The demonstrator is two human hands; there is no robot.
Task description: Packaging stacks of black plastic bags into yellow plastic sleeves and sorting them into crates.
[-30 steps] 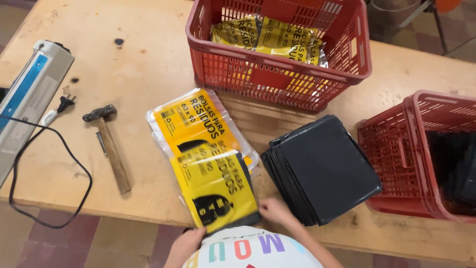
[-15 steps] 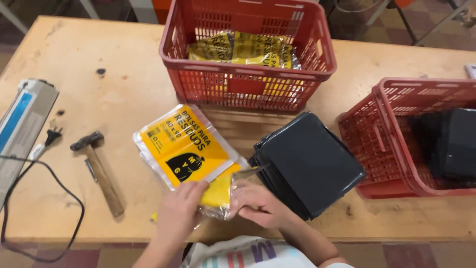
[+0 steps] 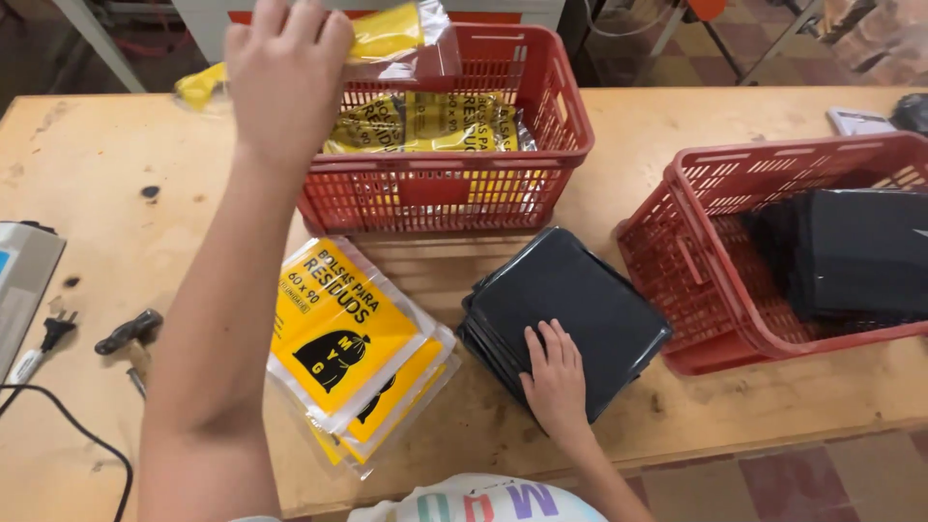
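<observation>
1. Left hand (image 3: 287, 68) was raised at the upper left of the frame, fingers clenched round a yellow packet (image 3: 387, 34) in clear plastic, holding it up by its middle.
2. Packet was in the air, over the back rim of the middle red basket (image 3: 541, 72); one end stuck out to the left of the hand, the other to the right.
3. Right hand (image 3: 556, 377) lay flat, palm down, fingers spread, on the stack of black folded bags (image 3: 590, 300) at lower centre; pressing, not gripping anything.
4. Black stack sat on the wooden table (image 3: 116, 155), just in front of the middle basket and close beside the right red basket (image 3: 677, 261).
5. Middle basket held more yellow packets (image 3: 435, 121) lying inside it.
6. Right basket, at the right of the frame, held another pile of black bags (image 3: 851, 251).
7. Pile of flat yellow packets (image 3: 343, 338) in clear sleeves lay on the table at lower centre-left, between the left forearm and the black stack, well apart from the stack.
8. Hammer (image 3: 130, 333) lay at the left edge area, partly hidden by the left arm.
9. Black cable with plug (image 3: 53, 333) lay at far left, beside a grey device (image 3: 19, 280) cut off by the frame edge.
</observation>
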